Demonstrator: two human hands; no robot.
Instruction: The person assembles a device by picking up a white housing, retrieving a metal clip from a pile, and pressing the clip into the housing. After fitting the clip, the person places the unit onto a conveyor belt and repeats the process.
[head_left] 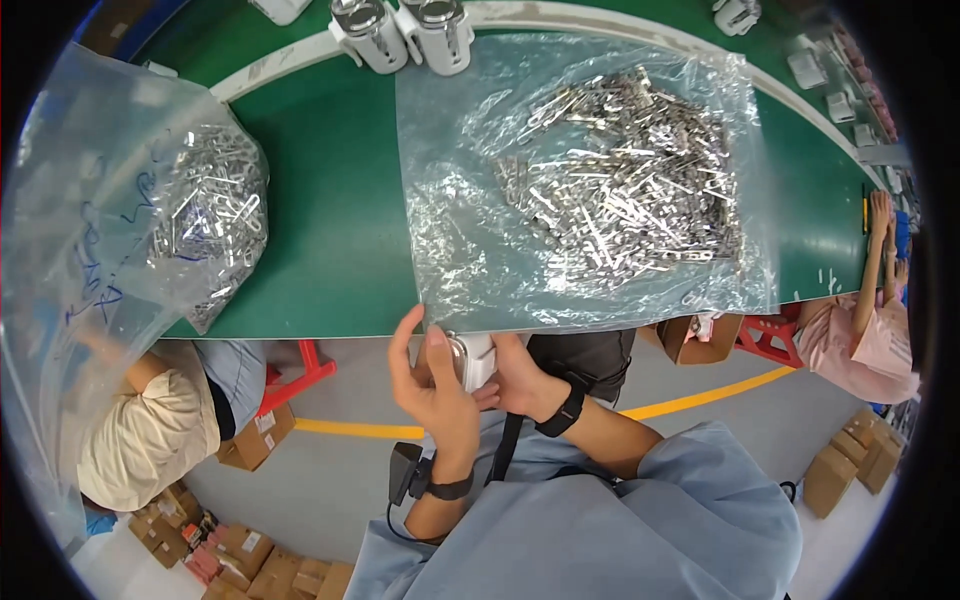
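Note:
Just below the near edge of the green table, I hold a small white plastic housing (480,364) with a shiny, rounded front. My left hand (441,405) cradles it from the left, index finger and thumb raised beside it and other fingertips showing beneath. Around its right side closes my right hand (527,382), whose fingers are partly hidden. Beyond my hands lies a flat clear plastic bag (450,225) with a heap of small silver metal clips (640,190) on it.
A clear bag (205,215) of similar metal parts stands at the left. Two white housings (437,38) sit at the far edge. A worker (160,420) is at the left, another person (860,345) at the right. Cardboard boxes (245,555) and red stools (305,375) stand on the floor.

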